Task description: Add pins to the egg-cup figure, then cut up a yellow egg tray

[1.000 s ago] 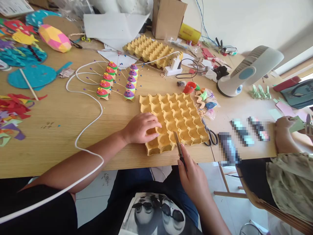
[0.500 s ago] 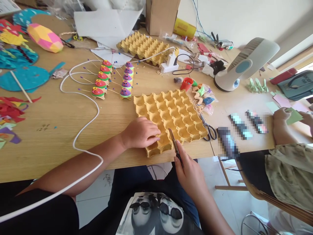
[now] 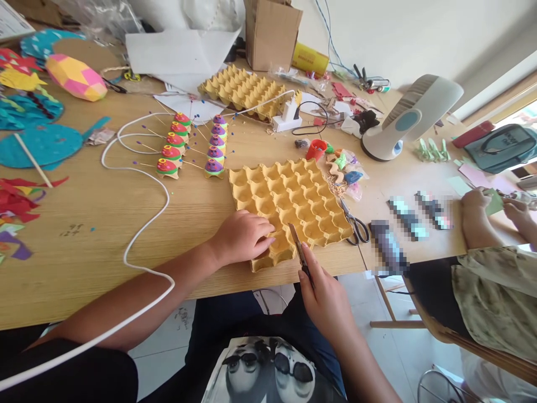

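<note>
A yellow egg tray (image 3: 293,196) lies on the wooden table near its front edge. My left hand (image 3: 243,236) grips the tray's left front part, fingers bent over its cups. In my right hand (image 3: 325,294) is a utility knife (image 3: 302,258), its blade extended and pointing at the front cups of the tray. Black-handled scissors (image 3: 356,226) lie against the tray's right side. Behind the tray, to the left, stand a row of red and green painted cup pieces (image 3: 172,145) and a row of purple ones (image 3: 217,146), with pins stuck in them.
A second egg tray (image 3: 243,89) and a power strip (image 3: 287,120) lie at the back. A white fan (image 3: 413,115) stands back right. A white cable (image 3: 134,240) crosses my left forearm. Another person's hands (image 3: 478,202) hold green paper at the right.
The view has tilted slightly, so the things on the table appear a little lower. My hands keep nearly the same place on the tray and knife. The other person's hands have shifted slightly.
</note>
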A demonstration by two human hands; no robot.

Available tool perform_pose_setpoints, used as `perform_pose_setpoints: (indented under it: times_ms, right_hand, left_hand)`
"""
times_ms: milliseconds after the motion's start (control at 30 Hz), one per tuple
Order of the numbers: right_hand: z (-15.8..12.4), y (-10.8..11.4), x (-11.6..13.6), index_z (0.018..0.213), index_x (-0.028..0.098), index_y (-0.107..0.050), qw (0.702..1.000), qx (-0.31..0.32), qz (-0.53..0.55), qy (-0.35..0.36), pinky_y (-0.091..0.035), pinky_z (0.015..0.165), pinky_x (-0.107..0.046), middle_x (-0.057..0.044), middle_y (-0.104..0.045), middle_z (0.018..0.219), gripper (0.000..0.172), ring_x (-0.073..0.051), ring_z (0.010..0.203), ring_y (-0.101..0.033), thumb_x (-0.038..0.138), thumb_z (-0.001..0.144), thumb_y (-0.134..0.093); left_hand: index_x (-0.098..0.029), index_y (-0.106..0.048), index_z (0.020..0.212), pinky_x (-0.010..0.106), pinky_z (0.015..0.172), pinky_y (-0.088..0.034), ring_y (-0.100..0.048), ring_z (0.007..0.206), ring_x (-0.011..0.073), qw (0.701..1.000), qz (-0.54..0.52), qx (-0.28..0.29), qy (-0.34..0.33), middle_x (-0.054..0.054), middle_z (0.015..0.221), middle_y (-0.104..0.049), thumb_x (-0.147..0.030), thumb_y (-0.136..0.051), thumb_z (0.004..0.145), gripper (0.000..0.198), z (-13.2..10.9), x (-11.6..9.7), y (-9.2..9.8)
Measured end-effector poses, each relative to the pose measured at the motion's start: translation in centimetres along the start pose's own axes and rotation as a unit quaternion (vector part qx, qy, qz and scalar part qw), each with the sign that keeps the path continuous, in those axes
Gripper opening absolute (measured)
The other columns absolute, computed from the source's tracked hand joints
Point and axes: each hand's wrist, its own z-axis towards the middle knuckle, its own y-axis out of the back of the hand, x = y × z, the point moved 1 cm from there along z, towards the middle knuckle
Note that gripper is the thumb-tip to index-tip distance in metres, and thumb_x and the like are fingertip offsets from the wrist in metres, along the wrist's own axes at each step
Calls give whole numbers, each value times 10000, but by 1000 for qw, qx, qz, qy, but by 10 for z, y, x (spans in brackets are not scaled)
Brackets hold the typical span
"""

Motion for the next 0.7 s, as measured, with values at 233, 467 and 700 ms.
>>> perform_pose_setpoints:
  times_ms: [233,467,700]
  right_hand:
    - [7,9,12,1651,210,-311,1000,16,-16,-8,-603,871,-373,-131,-716,1351,591,-260,1049,-759,258,1067,-396]
    - [12,13,25,1659,251,-295,995,51,-87,-19,-546,675,-292,-78,-781,1139,612,-231,879,-763,237,1060,-420]
    - [15,14,26,1664,247,-274,992,67,-105,-16,-501,637,-289,-73,-780,1102,617,-233,856,-754,240,1062,-408]
  left_hand:
    - [-214,-765,941,362,723,-404,-721,862,202,999,-31,-23,7,20,954,-793,-370,-597,974,232,0,6,-3]
    - [-209,-747,838,351,698,-374,-684,791,185,999,-29,-34,6,28,863,-770,-385,-581,983,282,1,7,-5]
    - [-205,-730,814,338,691,-359,-656,766,179,999,-35,-33,8,30,803,-740,-394,-579,978,293,1,7,-4]
